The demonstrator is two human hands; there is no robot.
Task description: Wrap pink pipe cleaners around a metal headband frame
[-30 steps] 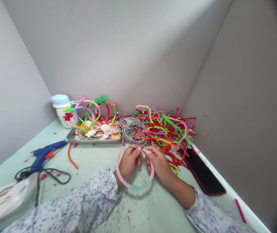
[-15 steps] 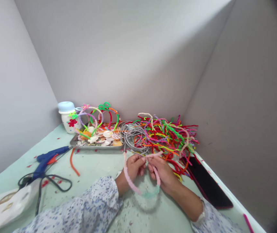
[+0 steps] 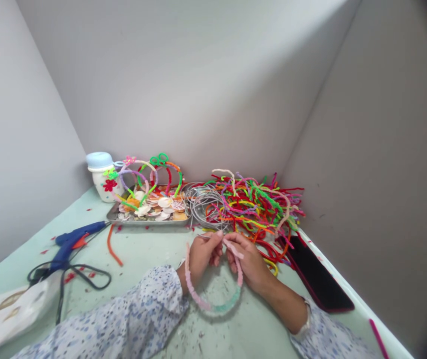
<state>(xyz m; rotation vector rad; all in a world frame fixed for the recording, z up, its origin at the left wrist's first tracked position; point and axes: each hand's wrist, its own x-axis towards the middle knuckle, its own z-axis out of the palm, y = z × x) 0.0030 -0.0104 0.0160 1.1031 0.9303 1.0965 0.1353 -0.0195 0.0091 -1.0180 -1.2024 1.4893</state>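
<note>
A wire hoop [image 3: 226, 306] wrapped in fuzzy pink and mint pipe cleaner hangs in a loop below my hands. My left hand [image 3: 201, 253] is closed, thumb and forefinger pinching at the top of the hoop; exactly what lies under the fingertips is hidden. Close beside it, my right hand [image 3: 250, 260] is closed around the hoop's right side. From between its fingertips sticks a loose end of pink pipe cleaner [image 3: 235, 248]. The fingertips of both hands nearly meet.
Behind my hands lie a coil of silver wire [image 3: 208, 209] and a heap of coloured pipe cleaners [image 3: 262, 204]. A metal tray [image 3: 149, 223] holds shells and finished hoops, near a white bottle [image 3: 103, 182]. A blue glue gun [image 3: 67, 244] lies left, a phone [image 3: 320, 276] right.
The loose pink end has swung from pointing up and right to lying down across the hoop's right side. The hoop has turned more face-on; both hands stay together.
</note>
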